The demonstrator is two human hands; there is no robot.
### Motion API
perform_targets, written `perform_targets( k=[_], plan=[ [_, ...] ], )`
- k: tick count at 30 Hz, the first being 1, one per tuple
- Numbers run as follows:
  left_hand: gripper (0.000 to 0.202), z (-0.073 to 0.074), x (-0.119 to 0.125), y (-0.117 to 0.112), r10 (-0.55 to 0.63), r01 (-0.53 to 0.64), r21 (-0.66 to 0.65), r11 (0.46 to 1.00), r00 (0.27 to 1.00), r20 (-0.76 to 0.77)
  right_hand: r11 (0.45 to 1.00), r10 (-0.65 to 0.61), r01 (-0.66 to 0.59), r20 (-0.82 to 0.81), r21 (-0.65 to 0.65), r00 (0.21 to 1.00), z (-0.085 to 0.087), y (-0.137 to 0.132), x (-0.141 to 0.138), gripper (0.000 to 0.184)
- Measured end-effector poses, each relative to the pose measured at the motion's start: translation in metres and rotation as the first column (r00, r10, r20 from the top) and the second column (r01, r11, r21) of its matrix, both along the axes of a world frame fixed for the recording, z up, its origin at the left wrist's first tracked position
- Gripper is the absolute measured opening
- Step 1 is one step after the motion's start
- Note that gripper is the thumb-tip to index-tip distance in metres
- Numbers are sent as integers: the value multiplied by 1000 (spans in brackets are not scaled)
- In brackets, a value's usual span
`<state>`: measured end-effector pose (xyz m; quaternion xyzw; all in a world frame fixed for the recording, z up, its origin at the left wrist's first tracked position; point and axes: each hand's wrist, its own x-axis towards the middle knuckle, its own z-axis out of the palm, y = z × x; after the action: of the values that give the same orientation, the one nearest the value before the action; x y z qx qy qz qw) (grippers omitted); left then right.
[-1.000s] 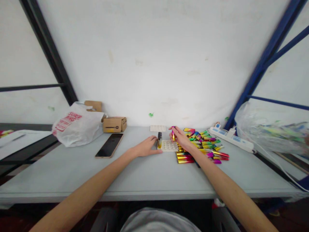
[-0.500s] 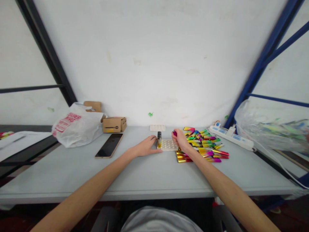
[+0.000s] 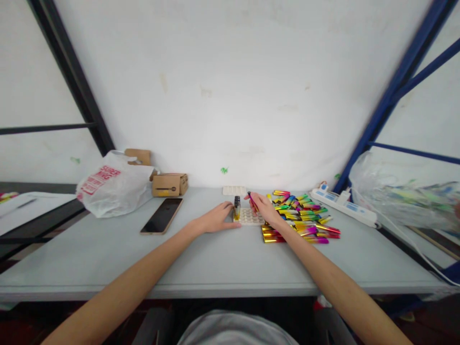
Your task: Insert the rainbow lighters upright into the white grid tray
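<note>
A white tray with rows of holes lies on the table in front of me. Along its left end stands a row of upright lighters, yellowish below with dark tops. My left hand holds the tray's left end, thumb along the near edge and fingers beside the row. Above the holes, my right hand pinches a dark purple-red lighter, which is tilted. To the right of the tray lies a loose pile of shiny multicoloured lighters, partly hidden by my right wrist.
Behind the tray lies another white tray by the wall. To the left are a phone, a cardboard box and a white plastic bag. A power strip and a clear bag stand at the right.
My right hand has moved slightly left over the tray, and the lighter in it now shows more. My left hand and the standing row have stayed put.
</note>
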<state>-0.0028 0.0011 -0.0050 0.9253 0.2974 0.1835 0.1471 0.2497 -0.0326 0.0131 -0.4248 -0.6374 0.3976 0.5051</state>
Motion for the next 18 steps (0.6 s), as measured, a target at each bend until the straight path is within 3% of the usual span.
perform_targets(
  k=[7,15,18],
  plan=[
    [77,-1,0,0,2,-1,18,1000,1000,-27,973,-60,21,166,229,984,5,-7,2,52],
    [93,2,-7,8,-46,46,-100,994,999,-3,989,69,-93,195,117,978,5,-17,-1,53],
    [88,5,-13,12,-84,87,-156,984,996,22,987,78,-113,275,115,958,6,-19,-1,50]
  ],
)
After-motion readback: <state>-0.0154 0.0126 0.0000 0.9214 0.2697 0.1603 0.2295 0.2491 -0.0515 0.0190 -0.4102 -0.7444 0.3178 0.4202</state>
